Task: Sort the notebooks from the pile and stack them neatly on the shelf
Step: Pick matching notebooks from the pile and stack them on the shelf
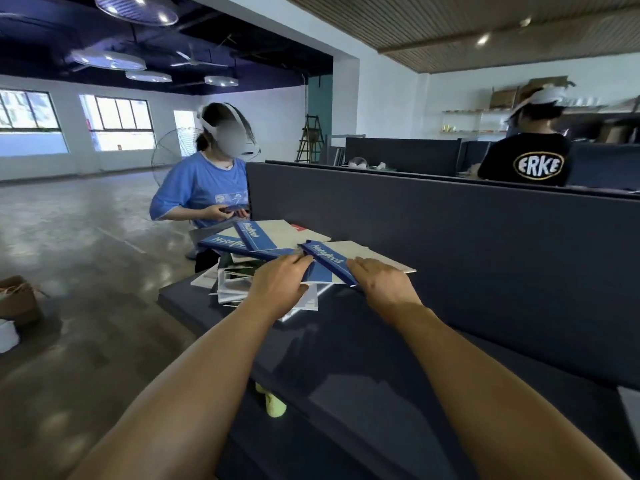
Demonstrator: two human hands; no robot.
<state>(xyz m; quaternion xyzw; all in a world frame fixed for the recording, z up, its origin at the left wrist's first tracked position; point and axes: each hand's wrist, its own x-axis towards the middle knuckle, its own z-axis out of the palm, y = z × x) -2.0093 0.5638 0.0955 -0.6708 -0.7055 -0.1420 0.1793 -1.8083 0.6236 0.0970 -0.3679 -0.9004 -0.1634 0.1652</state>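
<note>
A loose pile of notebooks (242,282) lies at the far end of the dark blue desk (363,358). Several have grey covers with a blue band reading "NoteBook". The nearest one (367,252) lies on top at the right. My left hand (277,285) holds its left edge, fingers over the blue band. My right hand (381,282) grips its near edge, fingers laid on the grey cover. Two more blue-banded notebooks (252,235) lie fanned out behind it. White and green covers show underneath at the left.
A dark blue partition (450,244) runs along the right of the desk. A person in a blue shirt (201,188) stands beyond the pile holding something. Another person in a black shirt (526,161) sits behind the partition. Cardboard boxes (17,299) stand on the floor at left.
</note>
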